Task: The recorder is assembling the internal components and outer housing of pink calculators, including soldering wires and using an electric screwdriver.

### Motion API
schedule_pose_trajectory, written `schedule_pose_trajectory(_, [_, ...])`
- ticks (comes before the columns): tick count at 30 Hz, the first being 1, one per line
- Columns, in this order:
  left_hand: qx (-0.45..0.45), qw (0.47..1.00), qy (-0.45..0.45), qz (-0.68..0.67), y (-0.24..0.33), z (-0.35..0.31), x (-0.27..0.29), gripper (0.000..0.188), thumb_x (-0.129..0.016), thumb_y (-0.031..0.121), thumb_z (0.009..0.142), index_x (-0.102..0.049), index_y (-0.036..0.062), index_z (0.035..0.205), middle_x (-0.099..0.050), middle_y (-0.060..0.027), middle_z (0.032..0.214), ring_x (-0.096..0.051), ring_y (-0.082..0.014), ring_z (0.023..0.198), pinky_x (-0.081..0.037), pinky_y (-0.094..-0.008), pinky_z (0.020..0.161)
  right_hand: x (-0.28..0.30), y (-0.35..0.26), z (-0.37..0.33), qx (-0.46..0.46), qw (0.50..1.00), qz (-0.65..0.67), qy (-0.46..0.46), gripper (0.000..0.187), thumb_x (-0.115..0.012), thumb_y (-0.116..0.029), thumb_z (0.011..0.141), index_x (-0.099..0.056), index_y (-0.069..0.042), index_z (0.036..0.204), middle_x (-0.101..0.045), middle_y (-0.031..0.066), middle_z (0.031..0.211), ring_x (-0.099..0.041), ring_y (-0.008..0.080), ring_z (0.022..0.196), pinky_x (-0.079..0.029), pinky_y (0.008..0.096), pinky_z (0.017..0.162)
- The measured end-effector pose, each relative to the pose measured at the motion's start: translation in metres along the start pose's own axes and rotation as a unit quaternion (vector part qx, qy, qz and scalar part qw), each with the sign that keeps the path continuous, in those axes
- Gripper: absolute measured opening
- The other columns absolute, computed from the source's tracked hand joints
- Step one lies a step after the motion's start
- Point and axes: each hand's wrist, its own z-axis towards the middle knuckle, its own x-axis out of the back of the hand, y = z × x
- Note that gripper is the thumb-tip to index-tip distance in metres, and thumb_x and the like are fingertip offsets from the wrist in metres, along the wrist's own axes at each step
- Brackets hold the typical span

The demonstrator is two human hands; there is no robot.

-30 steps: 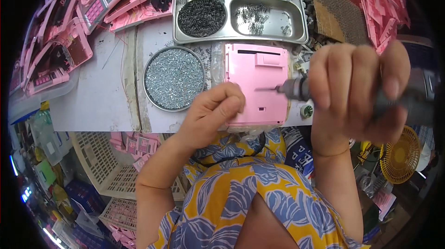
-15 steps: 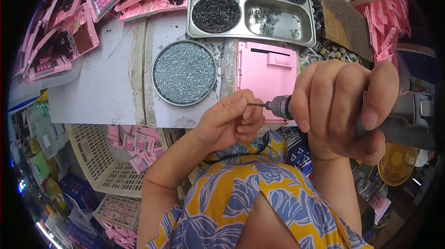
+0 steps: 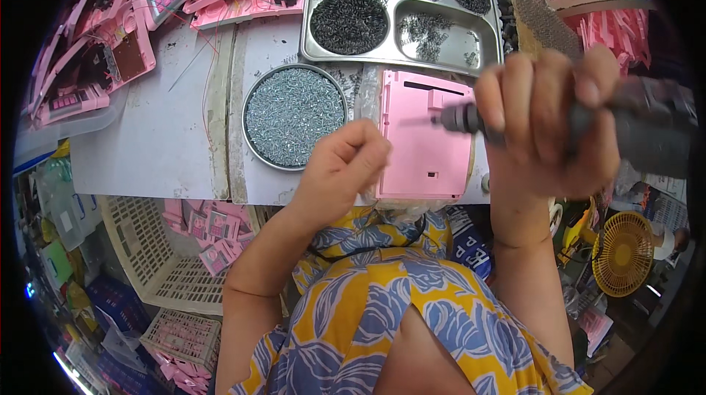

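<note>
My right hand (image 3: pixel 540 112) is wrapped around a dark electric screwdriver (image 3: pixel 460 117). Its thin bit, smeared by motion, points left above a flat pink plastic panel (image 3: pixel 419 148). Closed with curled fingers, my left hand (image 3: pixel 342 167) is beside the panel's left edge, near the lower right rim of a round metal dish (image 3: pixel 246 139). Whatever its fingertips hold, if anything, is hidden. Small silvery screws (image 3: pixel 290 119) fill the dish. Under the panel's near edge, some crumpled clear plastic (image 3: pixel 408 209) shows.
Behind the dish stands a steel compartment tray (image 3: pixel 441 62) of small dark springs. Pink device housings with wires (image 3: pixel 136 49) are heaped at the far left. Below the table's front edge sits a beige basket (image 3: pixel 140 248) of pink parts. A yellow fan (image 3: pixel 626 254) stands low on the right.
My left hand has come away from the screwdriver's bit and moved left. The screwdriver has risen slightly in my right hand, uncovering more of the pink panel.
</note>
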Motion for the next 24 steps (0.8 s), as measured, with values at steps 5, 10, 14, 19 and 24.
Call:
schedule_pose_trajectory(5, [-0.097,0.981,0.066,0.153,0.004,-0.012,0.027,0.021,-0.060,0.012,0.103,-0.059,0.0029,0.084,-0.051,0.0056,0.073,-0.038,-0.0007,0.061,-0.029,-0.0216,0.051,0.043,0.052,0.014,0.014,0.998,-0.062,0.026,0.006,-0.053,-0.015,0.099,-0.054,-0.010,0.102,-0.043,0.0000,0.061,-0.043,0.0123,0.056,-0.041,0.0337,0.063])
schedule_pose_trajectory(10, [-0.127,0.973,0.148,0.123,0.001,-0.010,0.023,0.014,-0.068,0.003,0.096,-0.062,0.0021,0.084,-0.054,0.0079,0.073,-0.040,0.0014,0.061,-0.030,-0.0191,0.051,0.049,0.070,0.019,0.015,0.996,-0.086,0.004,0.008,-0.058,-0.009,0.096,-0.053,-0.005,0.099,-0.045,0.0026,0.060,-0.042,0.0130,0.051,-0.039,0.0331,0.053])
schedule_pose_trajectory(14, [-0.123,0.959,0.168,0.191,0.001,-0.009,0.024,0.008,-0.071,0.001,0.091,-0.065,0.0014,0.087,-0.058,0.0060,0.074,-0.043,0.0014,0.062,-0.032,-0.0171,0.052,0.042,0.075,0.018,0.006,0.993,-0.112,0.019,0.007,-0.057,-0.008,0.097,-0.050,-0.005,0.096,-0.045,0.0028,0.060,-0.043,0.0124,0.052,-0.040,0.0328,0.054])
schedule_pose_trajectory(19, [-0.127,0.915,0.165,0.345,0.008,-0.008,0.028,0.004,-0.067,-0.001,0.092,-0.069,-0.0005,0.096,-0.069,-0.0027,0.088,-0.058,-0.0052,0.073,-0.047,-0.0200,0.065,0.036,0.083,0.016,0.014,0.989,-0.143,0.033,0.011,-0.054,-0.004,0.097,-0.045,-0.007,0.090,-0.048,0.0041,0.061,-0.042,0.0119,0.051,-0.039,0.0311,0.051])
schedule_pose_trajectory(24, [-0.271,0.827,0.151,0.469,0.009,0.012,0.018,0.009,-0.072,0.002,0.086,-0.070,-0.0001,0.095,-0.072,-0.0129,0.087,-0.070,-0.0264,0.074,-0.055,-0.0339,0.065,0.021,0.075,0.017,-0.010,0.968,-0.243,0.056,0.005,-0.053,-0.003,0.098,-0.050,-0.006,0.097,-0.046,0.0027,0.062,-0.040,0.0108,0.049,-0.038,0.0300,0.050])
